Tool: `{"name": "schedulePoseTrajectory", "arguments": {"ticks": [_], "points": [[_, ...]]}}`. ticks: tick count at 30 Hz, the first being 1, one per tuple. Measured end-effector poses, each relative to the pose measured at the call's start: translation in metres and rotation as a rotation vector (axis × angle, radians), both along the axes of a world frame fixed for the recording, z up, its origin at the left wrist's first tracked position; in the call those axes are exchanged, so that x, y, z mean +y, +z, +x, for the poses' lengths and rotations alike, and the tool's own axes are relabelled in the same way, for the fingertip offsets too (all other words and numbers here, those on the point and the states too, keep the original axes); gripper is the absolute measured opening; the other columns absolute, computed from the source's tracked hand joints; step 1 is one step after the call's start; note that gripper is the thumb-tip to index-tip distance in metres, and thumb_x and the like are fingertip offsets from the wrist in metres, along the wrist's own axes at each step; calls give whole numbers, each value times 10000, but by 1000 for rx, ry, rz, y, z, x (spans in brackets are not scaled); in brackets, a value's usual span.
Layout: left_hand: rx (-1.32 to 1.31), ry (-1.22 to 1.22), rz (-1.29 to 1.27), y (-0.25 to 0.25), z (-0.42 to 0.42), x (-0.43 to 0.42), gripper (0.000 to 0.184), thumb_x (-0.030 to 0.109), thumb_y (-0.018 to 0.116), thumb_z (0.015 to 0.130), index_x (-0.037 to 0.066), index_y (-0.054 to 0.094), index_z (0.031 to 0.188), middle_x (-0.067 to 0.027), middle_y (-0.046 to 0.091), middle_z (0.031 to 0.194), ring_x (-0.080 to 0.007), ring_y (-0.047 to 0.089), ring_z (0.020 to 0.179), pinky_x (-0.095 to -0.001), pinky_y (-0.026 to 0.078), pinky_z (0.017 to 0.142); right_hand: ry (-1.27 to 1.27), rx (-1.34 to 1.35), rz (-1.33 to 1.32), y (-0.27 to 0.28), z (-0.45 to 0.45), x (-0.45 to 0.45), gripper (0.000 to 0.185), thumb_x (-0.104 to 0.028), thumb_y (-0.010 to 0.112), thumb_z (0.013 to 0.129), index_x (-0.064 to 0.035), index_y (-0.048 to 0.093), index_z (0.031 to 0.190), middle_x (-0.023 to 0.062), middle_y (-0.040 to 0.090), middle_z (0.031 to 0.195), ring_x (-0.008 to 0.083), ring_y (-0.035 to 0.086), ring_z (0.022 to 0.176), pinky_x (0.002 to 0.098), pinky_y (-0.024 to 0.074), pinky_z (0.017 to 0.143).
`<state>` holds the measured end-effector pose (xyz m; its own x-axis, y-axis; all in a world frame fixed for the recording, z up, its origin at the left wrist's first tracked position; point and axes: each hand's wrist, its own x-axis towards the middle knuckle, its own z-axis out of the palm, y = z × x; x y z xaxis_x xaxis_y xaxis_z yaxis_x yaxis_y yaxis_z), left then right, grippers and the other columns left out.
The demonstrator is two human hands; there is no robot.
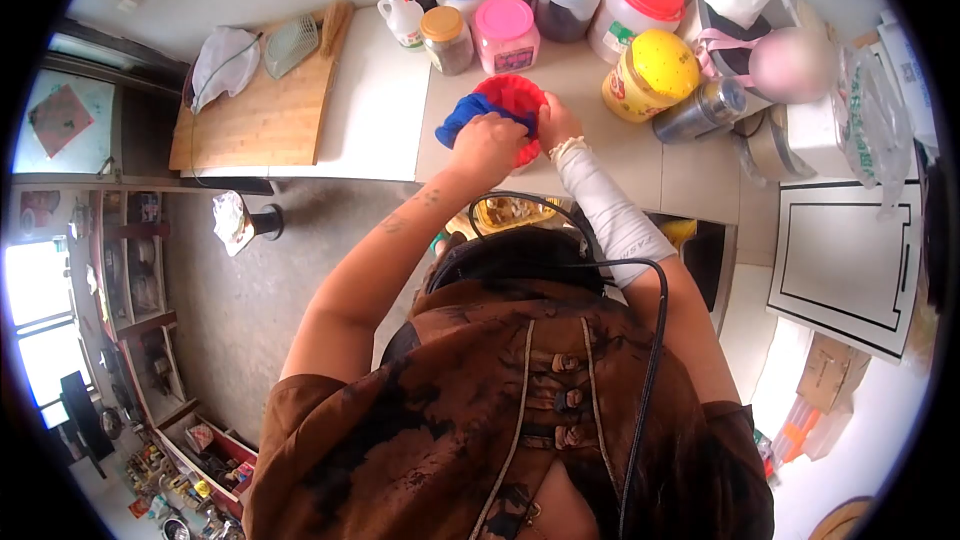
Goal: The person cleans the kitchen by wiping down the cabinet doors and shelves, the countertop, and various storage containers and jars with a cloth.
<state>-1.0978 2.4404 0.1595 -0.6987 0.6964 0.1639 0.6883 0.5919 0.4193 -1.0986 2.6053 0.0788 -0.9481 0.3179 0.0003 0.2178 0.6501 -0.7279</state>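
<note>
- Left hand [487, 148] has its fingers bunched into the blue cloth [460, 118]. Looks soft and floppy, so I'd grab a thick fold, not one loose corner.
- Right hand [560, 124] is closed on the side of the red bowl [512, 90]. Seems like light, slightly bendy plastic tbh; probably not fragile, but maybe slippery if wet. I'd grip the wavy rim and not squeeze much.
- Both sit on the near side of the pink-lidded jar [506, 35]; can't tell if the bowl's actually resting on the desk [620, 165].
- Yellow-lidded jar [447, 40] is just left of the pink-lidded one, yellow tub [640, 90] off to its right.
</note>
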Motion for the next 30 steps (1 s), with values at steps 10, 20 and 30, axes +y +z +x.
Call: {"name": "schedulePoseTrajectory", "arguments": {"ticks": [10, 20, 30], "points": [[359, -224, -184, -5, 12, -15, 213, 167, 601, 789, 122, 674, 983, 2, 617, 942, -192, 548, 951, -345, 447, 796, -33, 4, 186, 7, 3, -9, 293, -186, 480, 922, -96, 567, 1187, 218, 674, 897, 433, 634, 837, 523, 496, 751], [51, -97, 93, -4, -9, -29, 210, 91, 646, 766, 100, 673, 974, -50, 646, 897, -243, 588, 914, -375, 462, 845, -40, -23, 169, 14, 6, -9, 288, -187, 468, 922, -103, 564, 1180, 243, 668, 901, 438, 636, 861, 525, 494, 758], [175, -195, -174, -7, -15, -7, 200, 132, 616, 766, 185, 724, 927, -11, 627, 907, -217, 569, 969, -358, 437, 884, -58, -118, 73, 29, 8, -15, 265, -187, 433, 921, -94, 545, 1143, 257, 662, 915, 449, 630, 886, 535, 488, 768]]}}
